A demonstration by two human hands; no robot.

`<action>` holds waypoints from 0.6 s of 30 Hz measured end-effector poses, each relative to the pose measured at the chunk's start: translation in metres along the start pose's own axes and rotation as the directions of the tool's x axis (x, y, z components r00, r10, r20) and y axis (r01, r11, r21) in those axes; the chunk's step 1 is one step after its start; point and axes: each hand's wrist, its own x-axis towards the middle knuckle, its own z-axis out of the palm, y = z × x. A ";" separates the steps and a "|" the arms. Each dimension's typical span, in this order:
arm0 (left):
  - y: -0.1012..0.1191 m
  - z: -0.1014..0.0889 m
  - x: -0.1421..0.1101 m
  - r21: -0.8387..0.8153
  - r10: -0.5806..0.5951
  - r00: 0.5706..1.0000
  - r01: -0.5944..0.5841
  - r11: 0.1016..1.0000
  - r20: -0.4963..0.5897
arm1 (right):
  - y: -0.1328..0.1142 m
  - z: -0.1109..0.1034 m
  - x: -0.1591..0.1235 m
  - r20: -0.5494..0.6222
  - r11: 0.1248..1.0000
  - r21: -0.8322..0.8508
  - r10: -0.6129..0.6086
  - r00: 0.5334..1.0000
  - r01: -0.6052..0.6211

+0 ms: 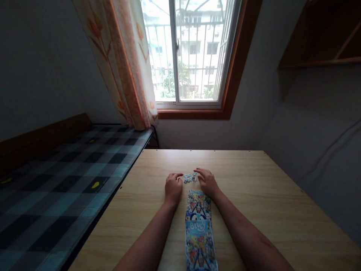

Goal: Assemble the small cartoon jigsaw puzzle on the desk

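Note:
A small heap of jigsaw pieces [189,178] lies on the wooden table, between my two hands. My left hand [173,186] rests at its left side, fingers curving toward the heap and thumb apart, with nothing visible in it. At the right side, my right hand [207,181] reaches over the heap's edge with fingers stretched and spread. Just below the heap lies a partly assembled jigsaw puzzle [198,206], its top right corner beside my right wrist. Against its lower edge is a colourful picture sheet [199,241] lettered "Bluey".
The light wooden table [254,203] extends to both sides of my arms. To the left stands a bed [84,165] with a checked cover. Beyond the table are a window [194,56] and a curtain [124,64]. A wall shelf [318,62] hangs at upper right.

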 end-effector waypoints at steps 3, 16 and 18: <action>0.000 0.000 0.000 -0.019 -0.003 1.000 0.003 1.000 -0.005 | 0.005 -0.005 0.001 -0.091 0.999 -0.032 0.028 0.995 -0.031; 0.006 -0.004 -0.003 0.010 0.025 0.999 -0.026 1.000 0.040 | 0.013 -0.020 0.003 -0.122 0.934 0.333 0.176 0.977 -0.127; 0.008 -0.004 -0.003 0.033 0.040 0.998 -0.042 0.999 0.053 | 0.013 -0.024 0.004 -0.105 0.889 0.432 0.217 0.970 -0.153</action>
